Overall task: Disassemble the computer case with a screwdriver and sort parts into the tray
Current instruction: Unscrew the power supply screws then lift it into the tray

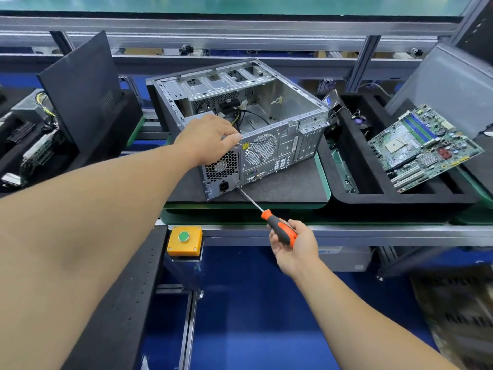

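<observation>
A yellow button box (184, 240) with a green button (183, 236) on top sits at the near rail's (373, 232) left end, beside a black perforated panel (125, 297). Below the rail lies blue floor (253, 303). A dark side panel (80, 89) leans upright at the far left of the bench. A grey panel (448, 86) leans at the far right. An aluminium frame (226, 28) runs along the back edge, with a green surface (240, 4) beyond it.
</observation>
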